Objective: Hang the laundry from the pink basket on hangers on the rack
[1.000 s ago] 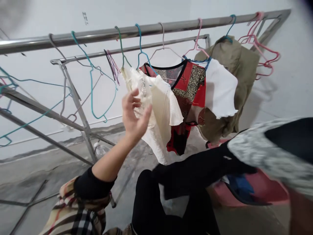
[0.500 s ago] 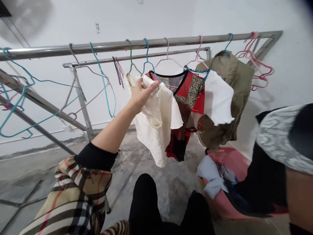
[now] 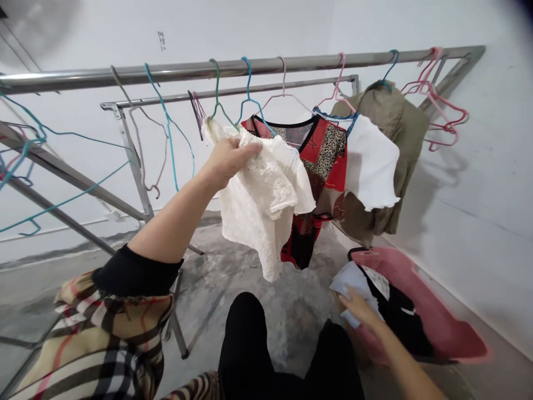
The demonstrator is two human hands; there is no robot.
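A white textured short-sleeved top [image 3: 266, 205] hangs from the rail on a hanger, with its lower edge loose. My left hand [image 3: 234, 160] is closed on it near the neckline, thumb in front and fingers partly hidden. A blue hanger [image 3: 249, 83] and a green hanger [image 3: 217, 89] rise just above that hand. Low on the right, my right hand [image 3: 360, 308] is at a pale blue cloth [image 3: 353, 280] at the basket's near left side. Motion blurs its fingers, so their grip is unclear. A black garment with a white part [image 3: 402, 314] lies in the pink laundry basket [image 3: 452, 311].
A metal rail [image 3: 308, 60] crosses the view. Along it hang a red patterned top [image 3: 328, 161], a white top with blue trim [image 3: 370, 161] and an olive shirt [image 3: 406, 128]. Pink hangers [image 3: 435, 105] are at the right, bare wire hangers at the left. A second metal frame stands behind.
The black and white garment, raised at the right before, now lies in the basket. My right hand has moved left to the pale blue cloth. My left hand has shifted slightly left with the white top.
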